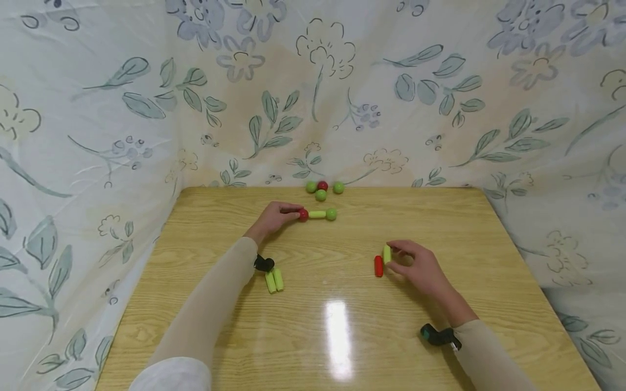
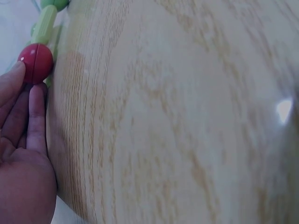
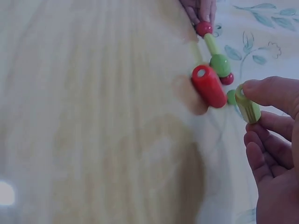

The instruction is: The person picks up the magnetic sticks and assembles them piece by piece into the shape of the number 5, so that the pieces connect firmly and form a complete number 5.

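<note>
My left hand [image 1: 275, 219] holds a red ball [image 1: 304, 215] between thumb and fingers, toward the back of the table. A yellow-green rod [image 1: 317, 214] joins that ball to a green ball [image 1: 331, 214], making a short bar. On the right, my right hand [image 1: 417, 267] pinches a second yellow-green rod [image 3: 248, 106] by its ends, thumb at one and fingertips at the other. A small round silvery spot shows on the end of the red rod [image 3: 209, 87], which lies just left of that hand.
At the table's back edge sit a red ball [image 1: 322, 185] and three green balls [image 1: 338, 187]. Two more yellow-green rods [image 1: 279, 279] lie side by side near the left forearm. A flowered cloth [image 1: 323, 108] hangs behind the wooden table [image 1: 303, 326].
</note>
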Demonstrator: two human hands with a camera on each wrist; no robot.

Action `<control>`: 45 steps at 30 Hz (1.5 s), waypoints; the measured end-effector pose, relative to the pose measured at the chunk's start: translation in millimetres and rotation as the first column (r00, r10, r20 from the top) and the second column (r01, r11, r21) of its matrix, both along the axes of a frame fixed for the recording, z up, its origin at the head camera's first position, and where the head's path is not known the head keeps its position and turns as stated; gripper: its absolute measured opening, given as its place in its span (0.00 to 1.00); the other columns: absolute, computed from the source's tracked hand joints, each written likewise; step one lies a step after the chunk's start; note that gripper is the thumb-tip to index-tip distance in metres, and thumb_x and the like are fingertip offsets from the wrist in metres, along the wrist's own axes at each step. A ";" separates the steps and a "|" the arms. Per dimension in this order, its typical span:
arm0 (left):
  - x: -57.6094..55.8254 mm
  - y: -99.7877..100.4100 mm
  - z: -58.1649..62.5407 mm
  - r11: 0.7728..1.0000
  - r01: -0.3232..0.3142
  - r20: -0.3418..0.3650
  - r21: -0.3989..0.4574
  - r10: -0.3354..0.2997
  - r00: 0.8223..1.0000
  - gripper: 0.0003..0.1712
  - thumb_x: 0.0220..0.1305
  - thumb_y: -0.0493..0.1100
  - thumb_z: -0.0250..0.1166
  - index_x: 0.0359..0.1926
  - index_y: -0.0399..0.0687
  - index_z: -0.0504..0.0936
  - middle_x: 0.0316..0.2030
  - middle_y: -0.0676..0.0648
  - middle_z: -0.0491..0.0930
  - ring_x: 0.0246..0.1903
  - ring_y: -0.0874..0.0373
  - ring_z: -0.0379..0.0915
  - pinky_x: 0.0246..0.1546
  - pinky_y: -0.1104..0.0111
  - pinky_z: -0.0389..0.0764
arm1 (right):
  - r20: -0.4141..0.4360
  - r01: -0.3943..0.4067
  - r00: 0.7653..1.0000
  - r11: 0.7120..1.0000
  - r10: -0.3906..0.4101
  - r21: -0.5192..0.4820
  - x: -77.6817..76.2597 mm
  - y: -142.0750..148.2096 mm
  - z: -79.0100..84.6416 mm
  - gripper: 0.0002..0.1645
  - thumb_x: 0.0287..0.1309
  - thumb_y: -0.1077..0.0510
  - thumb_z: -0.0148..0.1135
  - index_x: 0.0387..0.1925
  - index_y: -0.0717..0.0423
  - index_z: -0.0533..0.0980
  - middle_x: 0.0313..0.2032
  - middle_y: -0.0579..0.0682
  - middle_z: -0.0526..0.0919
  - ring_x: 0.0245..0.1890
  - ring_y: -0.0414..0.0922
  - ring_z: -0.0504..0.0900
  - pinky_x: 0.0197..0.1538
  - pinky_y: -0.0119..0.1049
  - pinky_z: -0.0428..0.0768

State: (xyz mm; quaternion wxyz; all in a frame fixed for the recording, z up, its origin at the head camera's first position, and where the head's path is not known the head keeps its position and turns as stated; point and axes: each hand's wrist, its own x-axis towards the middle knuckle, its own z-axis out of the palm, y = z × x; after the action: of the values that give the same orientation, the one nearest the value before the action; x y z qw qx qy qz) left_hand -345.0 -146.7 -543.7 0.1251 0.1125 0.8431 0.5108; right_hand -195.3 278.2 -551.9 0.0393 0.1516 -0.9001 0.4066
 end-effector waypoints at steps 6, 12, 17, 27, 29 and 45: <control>-0.4 0.5 -0.4 1.000 0.005 -0.005 -0.013 -0.005 1.000 0.20 0.79 0.45 0.68 0.67 0.45 0.86 0.65 0.43 0.84 0.70 0.46 0.74 0.74 0.53 0.68 | 0.023 -0.028 0.999 0.999 0.029 -0.041 -6.1 -9.4 10.3 0.29 0.65 0.63 0.79 0.66 0.58 0.82 0.57 0.55 0.85 0.54 0.56 0.83 0.64 0.64 0.78; -0.5 0.5 0.8 1.000 0.008 -0.001 -0.012 -0.008 1.000 0.20 0.79 0.44 0.68 0.67 0.45 0.87 0.65 0.43 0.83 0.70 0.46 0.73 0.75 0.53 0.68 | 0.039 -0.042 0.998 0.995 0.046 -0.087 -14.0 -20.1 14.0 0.29 0.64 0.64 0.79 0.66 0.59 0.82 0.59 0.55 0.85 0.55 0.56 0.83 0.66 0.64 0.76; -1.6 0.1 0.8 1.000 0.006 -0.002 0.013 -0.006 1.000 0.20 0.79 0.43 0.69 0.66 0.44 0.87 0.63 0.42 0.85 0.69 0.46 0.75 0.74 0.53 0.69 | 0.026 -0.073 0.997 0.991 0.076 -0.113 -20.4 -30.0 17.1 0.30 0.63 0.63 0.80 0.65 0.58 0.83 0.59 0.54 0.85 0.55 0.55 0.82 0.66 0.62 0.76; -2.0 1.2 2.1 0.999 0.020 -0.006 -0.035 -0.020 1.000 0.20 0.80 0.45 0.68 0.67 0.46 0.86 0.66 0.42 0.83 0.71 0.46 0.73 0.75 0.52 0.68 | 0.019 -0.103 0.994 0.987 0.106 -0.123 -26.6 -53.5 24.5 0.30 0.62 0.63 0.81 0.65 0.60 0.83 0.59 0.55 0.85 0.56 0.58 0.83 0.66 0.61 0.78; -1.6 1.0 2.4 0.999 0.018 -0.008 -0.040 -0.018 1.000 0.20 0.80 0.45 0.68 0.68 0.46 0.86 0.66 0.43 0.82 0.71 0.46 0.72 0.75 0.52 0.67 | 0.011 -0.112 0.993 0.987 0.114 -0.115 -27.7 -59.2 26.1 0.30 0.63 0.62 0.80 0.65 0.60 0.83 0.60 0.55 0.85 0.56 0.58 0.83 0.66 0.61 0.78; -1.7 2.6 -0.1 0.999 0.008 -0.028 -0.046 -0.009 1.000 0.21 0.80 0.45 0.67 0.68 0.46 0.86 0.67 0.42 0.82 0.72 0.45 0.72 0.76 0.51 0.66 | -0.044 -0.168 0.985 0.981 0.164 -0.099 -38.0 -102.9 24.5 0.31 0.64 0.60 0.80 0.66 0.61 0.83 0.62 0.55 0.84 0.56 0.55 0.84 0.62 0.59 0.81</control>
State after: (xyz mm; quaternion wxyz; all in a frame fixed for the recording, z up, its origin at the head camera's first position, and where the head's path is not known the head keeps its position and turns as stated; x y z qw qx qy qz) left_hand -346.6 -144.1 -543.8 0.1177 0.1205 0.8557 0.4893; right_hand -233.4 175.3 -527.4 0.0289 0.2311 -0.8615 0.4511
